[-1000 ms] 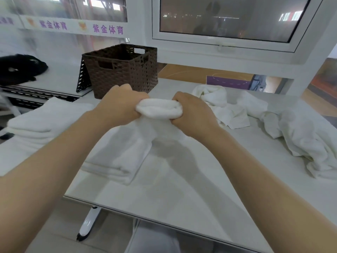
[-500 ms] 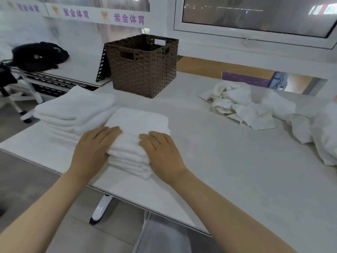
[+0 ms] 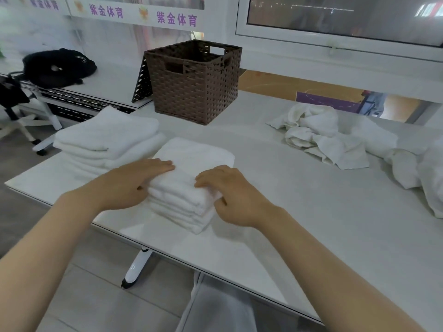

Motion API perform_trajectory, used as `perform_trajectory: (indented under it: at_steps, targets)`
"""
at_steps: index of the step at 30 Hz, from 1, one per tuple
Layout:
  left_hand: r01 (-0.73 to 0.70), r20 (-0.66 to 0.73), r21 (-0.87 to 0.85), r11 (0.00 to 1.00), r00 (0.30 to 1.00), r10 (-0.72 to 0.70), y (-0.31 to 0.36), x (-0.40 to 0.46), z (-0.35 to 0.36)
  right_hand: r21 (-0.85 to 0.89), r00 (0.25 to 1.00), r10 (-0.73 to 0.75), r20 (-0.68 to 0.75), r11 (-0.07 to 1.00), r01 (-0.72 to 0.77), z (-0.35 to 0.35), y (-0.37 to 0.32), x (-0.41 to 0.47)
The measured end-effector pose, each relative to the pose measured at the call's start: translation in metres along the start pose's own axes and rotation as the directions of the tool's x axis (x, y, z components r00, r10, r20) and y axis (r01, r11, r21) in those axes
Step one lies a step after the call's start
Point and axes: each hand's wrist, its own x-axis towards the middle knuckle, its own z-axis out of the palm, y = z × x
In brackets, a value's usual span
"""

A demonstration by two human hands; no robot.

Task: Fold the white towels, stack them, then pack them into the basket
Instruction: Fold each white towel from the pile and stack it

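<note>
Both hands rested on a folded stack of white towels (image 3: 191, 178) near the front edge of the table (image 3: 299, 212). Left hand (image 3: 134, 185) lay flat on the stack's left side, fingers straight and together, pointing right across the top towel, with the thumb tucked against the stack's near side. Right hand (image 3: 230, 195) sat at the stack's right near corner with its fingers curled; the fingertips pressed down onto the top towel while the thumb bent in at the corner, seemingly pinching the upper layers, though the grip itself was partly hidden by the knuckles.

Just to the left, touching or nearly touching this stack, lay a second pile of folded towels (image 3: 105, 140), wider and flatter. Behind both piles stood the brown woven basket (image 3: 194, 85), upright, apart from the towels; what its inside held was not visible. Off to the right, a heap of unfolded white towels (image 3: 335, 137) sprawled over the tabletop toward the right edge. On a separate surface at the far left sat a black bag (image 3: 60, 67).
</note>
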Motion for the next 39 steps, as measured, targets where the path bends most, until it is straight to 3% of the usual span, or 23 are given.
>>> perform_trajectory:
  at_steps: [2, 4, 6, 9, 12, 17, 21, 25, 29, 35, 39]
  targets:
    - [0.083, 0.010, 0.102, 0.991, 0.996, -0.084, 0.014, 0.008, -0.021, 0.132, 0.988, 0.127, -0.089, 0.985, -0.114, -0.011, 0.005, 0.009]
    - [0.129, -0.114, 0.208, 0.970, 0.988, -0.107, 0.029, 0.024, -0.036, 0.157, 0.956, 0.257, -0.141, 0.959, -0.235, -0.017, 0.009, 0.019]
    - [0.112, -0.203, 0.113, 0.987, 0.975, -0.088, 0.040, 0.046, -0.034, 0.075, 0.950, 0.301, -0.086, 0.953, -0.295, -0.014, 0.012, 0.028]
    - [0.068, -0.088, -0.039, 0.997, 0.994, -0.071, 0.054, 0.075, -0.011, -0.098, 0.951, 0.304, 0.056, 0.950, -0.298, -0.004, 0.013, 0.034]
    - [0.115, -0.007, -0.106, 0.988, 0.993, -0.117, 0.053, 0.081, 0.012, -0.153, 0.918, 0.372, 0.134, 0.923, -0.352, 0.007, 0.016, 0.031]
    - [0.219, 0.109, 0.021, 0.975, 0.969, -0.220, 0.046, 0.076, 0.021, -0.138, 0.862, 0.480, 0.165, 0.876, -0.462, 0.015, 0.018, 0.024]
    - [0.312, 0.121, 0.142, 0.939, 0.937, -0.329, 0.053, 0.081, 0.022, -0.075, 0.857, 0.491, 0.154, 0.871, -0.486, 0.014, 0.019, 0.019]
    - [0.346, 0.054, 0.194, 0.918, 0.931, -0.362, 0.063, 0.081, 0.019, 0.049, 0.883, 0.453, 0.124, 0.886, -0.462, 0.008, 0.024, -0.009]
    - [0.392, -0.180, 0.187, 0.901, 0.915, -0.361, 0.088, 0.076, 0.004, 0.113, 0.842, 0.527, 0.116, 0.835, -0.538, -0.002, 0.036, -0.057]
    - [0.216, -0.215, -0.007, 0.976, 0.953, -0.213, 0.159, 0.095, 0.005, 0.106, 0.707, 0.707, -0.027, 0.705, -0.701, -0.022, 0.061, -0.130]
    - [0.067, -0.099, -0.037, 0.997, 0.993, -0.071, 0.205, 0.121, 0.046, 0.008, 0.633, 0.762, -0.136, 0.640, -0.768, -0.042, 0.076, -0.174]
